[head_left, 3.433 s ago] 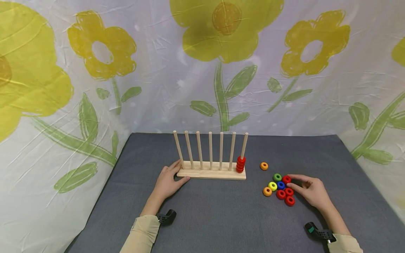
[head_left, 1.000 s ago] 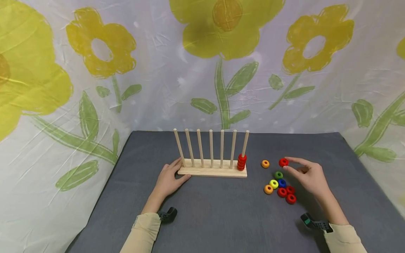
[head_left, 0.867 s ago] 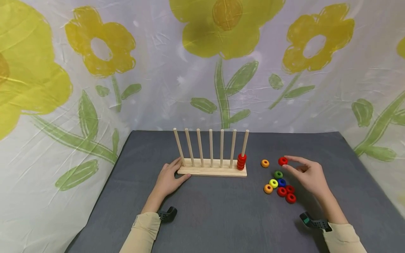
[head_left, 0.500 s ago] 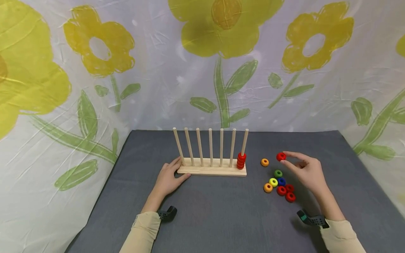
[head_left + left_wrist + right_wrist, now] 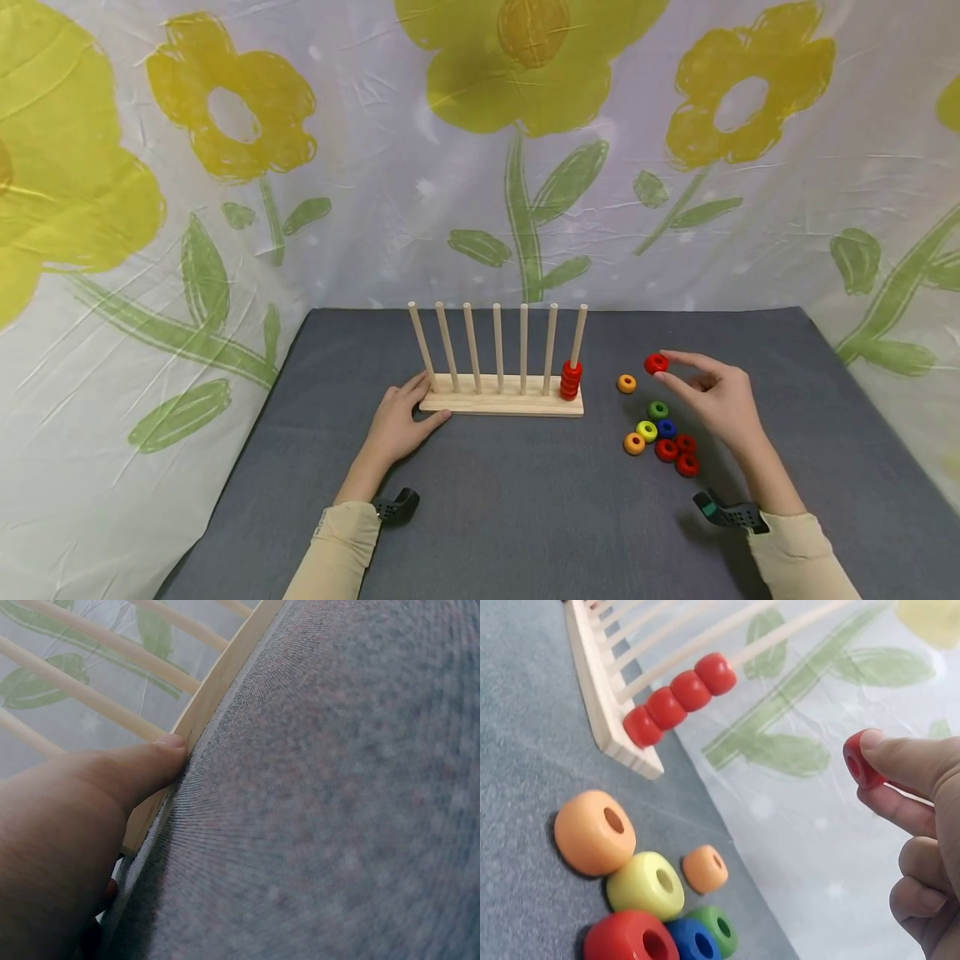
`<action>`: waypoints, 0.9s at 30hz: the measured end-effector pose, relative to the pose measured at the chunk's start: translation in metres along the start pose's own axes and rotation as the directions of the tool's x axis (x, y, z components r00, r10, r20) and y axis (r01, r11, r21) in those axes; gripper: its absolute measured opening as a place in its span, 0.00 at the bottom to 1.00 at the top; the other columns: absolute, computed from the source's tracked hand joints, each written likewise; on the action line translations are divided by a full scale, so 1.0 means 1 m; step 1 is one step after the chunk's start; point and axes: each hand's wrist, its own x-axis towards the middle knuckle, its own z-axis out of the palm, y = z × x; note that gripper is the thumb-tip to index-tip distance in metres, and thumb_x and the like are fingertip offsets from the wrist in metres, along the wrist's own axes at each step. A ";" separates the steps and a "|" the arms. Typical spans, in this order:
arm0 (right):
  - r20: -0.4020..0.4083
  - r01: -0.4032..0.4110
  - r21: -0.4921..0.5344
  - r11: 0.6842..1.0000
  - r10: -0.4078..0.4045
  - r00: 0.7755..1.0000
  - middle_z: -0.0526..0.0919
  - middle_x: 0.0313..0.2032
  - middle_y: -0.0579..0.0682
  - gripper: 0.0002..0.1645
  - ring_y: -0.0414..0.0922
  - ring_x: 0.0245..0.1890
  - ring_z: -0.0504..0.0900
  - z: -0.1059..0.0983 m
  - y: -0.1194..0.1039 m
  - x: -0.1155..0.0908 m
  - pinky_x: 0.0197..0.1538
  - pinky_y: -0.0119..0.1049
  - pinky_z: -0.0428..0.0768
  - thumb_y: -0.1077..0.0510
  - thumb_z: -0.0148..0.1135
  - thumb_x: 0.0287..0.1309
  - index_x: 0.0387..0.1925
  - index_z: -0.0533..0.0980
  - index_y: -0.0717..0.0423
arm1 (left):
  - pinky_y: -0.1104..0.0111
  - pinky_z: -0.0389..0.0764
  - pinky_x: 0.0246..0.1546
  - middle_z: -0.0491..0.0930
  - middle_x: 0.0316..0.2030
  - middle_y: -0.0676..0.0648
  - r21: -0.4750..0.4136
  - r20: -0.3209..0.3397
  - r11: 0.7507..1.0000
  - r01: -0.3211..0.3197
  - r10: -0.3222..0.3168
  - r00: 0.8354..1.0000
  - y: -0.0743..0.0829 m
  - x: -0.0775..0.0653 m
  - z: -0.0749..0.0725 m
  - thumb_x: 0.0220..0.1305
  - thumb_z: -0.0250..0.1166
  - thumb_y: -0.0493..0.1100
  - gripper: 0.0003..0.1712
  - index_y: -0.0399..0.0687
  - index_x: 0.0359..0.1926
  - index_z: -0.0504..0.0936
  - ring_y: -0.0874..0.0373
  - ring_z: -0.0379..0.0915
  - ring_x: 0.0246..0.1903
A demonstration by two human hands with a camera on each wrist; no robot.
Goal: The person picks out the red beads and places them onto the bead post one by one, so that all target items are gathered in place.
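A wooden peg rack (image 5: 501, 405) stands on the table, with a row of upright pegs. Several red beads (image 5: 571, 381) are stacked on its rightmost peg. My left hand (image 5: 397, 427) grips the left end of the base, the thumb along the front edge; its fingers are mostly hidden in the left wrist view. Thumb and index finger of my right hand (image 5: 716, 404) pinch a red bead (image 5: 656, 363), raised above the table to the right of the rack. In the right wrist view this red bead (image 5: 858, 762) shows its hole facing away from the hand.
Loose beads lie right of the rack: a green bead (image 5: 657, 410), a blue bead (image 5: 666, 429), a yellow bead (image 5: 647, 431), an orange bead (image 5: 633, 443) and three red ones (image 5: 667, 451). Another orange bead (image 5: 626, 383) sits apart, nearer the rack. A flowered cloth (image 5: 360, 208) hangs behind.
My right hand has lifted a red bead out of the loose group and carried it up and leftward, towards the rack. My left hand has stayed on the base.
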 end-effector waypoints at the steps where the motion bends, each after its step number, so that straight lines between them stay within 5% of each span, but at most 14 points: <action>1: -0.002 0.005 0.002 1.000 -0.005 1.000 0.58 0.08 0.44 0.19 0.39 0.08 0.53 0.000 -0.001 0.001 0.13 0.36 0.56 0.57 0.75 0.61 0.54 0.86 0.50 | 0.48 0.71 0.52 0.62 0.74 0.43 0.001 0.000 1.000 0.001 -0.001 1.000 0.000 0.000 0.000 0.65 0.68 0.65 0.48 0.46 0.77 0.64 0.44 0.67 0.55; 17: -0.018 0.019 0.043 0.999 -0.019 1.000 0.60 0.09 0.44 0.21 0.29 0.09 0.53 0.014 -0.014 0.011 0.14 0.36 0.56 0.61 0.75 0.59 0.54 0.86 0.50 | 0.49 0.71 0.52 0.62 0.74 0.44 -0.002 0.001 1.000 -0.002 0.002 1.000 -0.001 0.000 0.000 0.64 0.68 0.66 0.49 0.47 0.77 0.64 0.44 0.67 0.54; 27: -0.041 0.120 0.092 0.988 -0.117 0.992 0.78 0.18 0.47 0.19 0.30 0.08 0.52 0.012 -0.055 0.015 0.13 0.35 0.55 0.71 0.73 0.56 0.50 0.85 0.65 | 0.51 0.72 0.50 0.63 0.74 0.44 0.009 -0.005 1.000 0.005 -0.005 1.000 0.000 0.000 0.001 0.64 0.69 0.65 0.48 0.45 0.76 0.65 0.46 0.68 0.50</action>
